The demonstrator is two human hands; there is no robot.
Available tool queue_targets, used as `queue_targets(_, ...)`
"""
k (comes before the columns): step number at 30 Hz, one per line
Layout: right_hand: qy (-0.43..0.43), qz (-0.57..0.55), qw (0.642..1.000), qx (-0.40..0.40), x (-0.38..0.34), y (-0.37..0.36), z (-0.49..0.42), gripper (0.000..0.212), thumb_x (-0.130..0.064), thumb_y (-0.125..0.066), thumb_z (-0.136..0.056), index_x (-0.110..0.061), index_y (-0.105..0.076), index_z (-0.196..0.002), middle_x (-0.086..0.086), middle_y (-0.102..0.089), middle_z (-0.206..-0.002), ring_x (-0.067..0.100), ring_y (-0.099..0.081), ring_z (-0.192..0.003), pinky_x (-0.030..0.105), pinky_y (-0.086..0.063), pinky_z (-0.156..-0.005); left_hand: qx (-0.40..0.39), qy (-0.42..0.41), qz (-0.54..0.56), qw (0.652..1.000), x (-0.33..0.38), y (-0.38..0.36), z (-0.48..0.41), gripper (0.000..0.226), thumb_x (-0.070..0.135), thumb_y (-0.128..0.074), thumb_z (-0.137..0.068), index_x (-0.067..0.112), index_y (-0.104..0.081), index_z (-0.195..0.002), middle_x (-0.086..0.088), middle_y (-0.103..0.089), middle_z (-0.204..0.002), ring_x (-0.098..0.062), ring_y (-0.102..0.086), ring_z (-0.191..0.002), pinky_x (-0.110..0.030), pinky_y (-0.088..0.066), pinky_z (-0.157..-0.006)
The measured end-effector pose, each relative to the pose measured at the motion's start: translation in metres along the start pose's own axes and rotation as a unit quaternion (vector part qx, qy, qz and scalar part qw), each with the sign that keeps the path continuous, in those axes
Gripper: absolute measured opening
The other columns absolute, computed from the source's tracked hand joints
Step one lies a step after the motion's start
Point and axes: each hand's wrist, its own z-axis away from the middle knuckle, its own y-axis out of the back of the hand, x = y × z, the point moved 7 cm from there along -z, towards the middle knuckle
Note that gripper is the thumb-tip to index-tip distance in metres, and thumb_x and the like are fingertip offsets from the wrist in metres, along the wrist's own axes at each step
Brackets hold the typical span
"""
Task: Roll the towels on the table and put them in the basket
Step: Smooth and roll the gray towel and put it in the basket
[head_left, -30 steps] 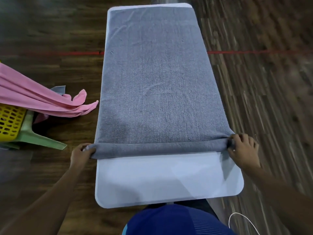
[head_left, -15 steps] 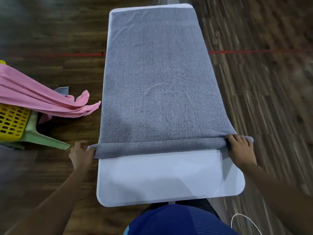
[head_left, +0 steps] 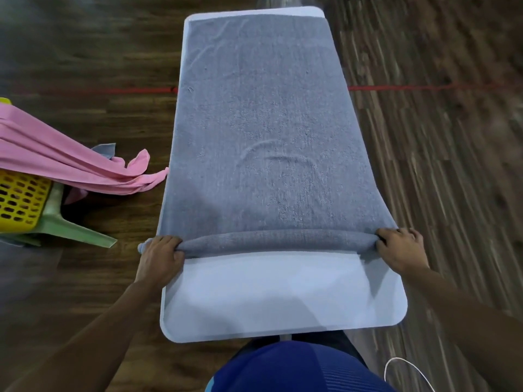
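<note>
1. My left hand (head_left: 160,257) covered the left end of the roll, so only a small tuft of the grey towel (head_left: 268,131) showed past my knuckles. Its fingers (head_left: 169,240) curled over the top of the roll and gripped it, with their tips buried in the cloth.
2. My right hand (head_left: 402,250) gripped the right end in the same way. Its fingers (head_left: 396,233) hooked over the roll, and the thumb was out of sight.
3. The yellow basket (head_left: 19,199) stood to the left and was cut off by the picture's edge, so I could not see inside it. A pink towel (head_left: 65,162) hung over it and hid its rim.
4. A green plastic leg (head_left: 70,227) stuck out beneath the basket, but I could not tell what it belonged to.
5. The wooden floor (head_left: 438,165) on the right was smeared with blur.
6. The towel lay flat along the bench (head_left: 283,295) from its far end to my hands. The rolled part (head_left: 277,240) ran as a thin tube across the full width between them.
7. Near my hands the towel spilled slightly past both long edges of the bench. At the far end a narrow strip of bench showed round the cloth.
8. On the near side of the roll the bench lay bare to its rounded near edge.
9. The pink towel's tail ended just beside the left edge of the bench. Whether it touched, I could not tell.
</note>
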Motion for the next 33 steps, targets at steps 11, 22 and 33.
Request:
queue_targets(11, 0.053, -0.105, 0.989, 0.094, -0.023, -0.001, 0.007, 0.022, 0.007, -0.064, -0.070, 0.000, -0.058, -0.090, 0.018, -0.052, -0.092, 0.039, -0.052, -0.083, 0.051, -0.048, -0.069, 0.050, 0.032, 0.022, 0.998, 0.011, -0.007, -0.001, 0.031, -0.008, -0.064, -0.074, -0.003, -0.063, -0.104, -0.022, -0.059, -0.101, -0.041, -0.053, -0.095, -0.053, -0.050, -0.073)
queue_targets(22, 0.022, -0.002, 0.998, 0.051, -0.022, 0.010, -0.004, 0.027, -0.030, -0.043, -0.084, -0.015, -0.065, -0.091, 0.006, -0.070, -0.096, 0.031, -0.056, -0.102, 0.044, -0.031, -0.099, -0.034, 0.034, -0.154, 0.987, 0.004, -0.003, -0.017, 0.022, 0.030, -0.049, -0.091, 0.023, -0.068, -0.085, -0.001, -0.070, -0.091, -0.024, -0.060, -0.099, -0.051, -0.022, -0.108)
queue_targets(33, 0.073, -0.086, 0.989, 0.098, -0.035, 0.005, 0.003, 0.019, 0.008, -0.059, -0.071, -0.007, -0.053, -0.083, 0.012, -0.048, -0.085, 0.037, -0.049, -0.080, 0.043, -0.039, -0.064, 0.055, 0.024, 0.003, 0.998, 0.011, 0.009, -0.013, 0.009, 0.005, -0.060, -0.079, 0.006, -0.057, -0.088, -0.014, -0.055, -0.084, -0.037, -0.054, -0.078, -0.042, -0.039, -0.064)
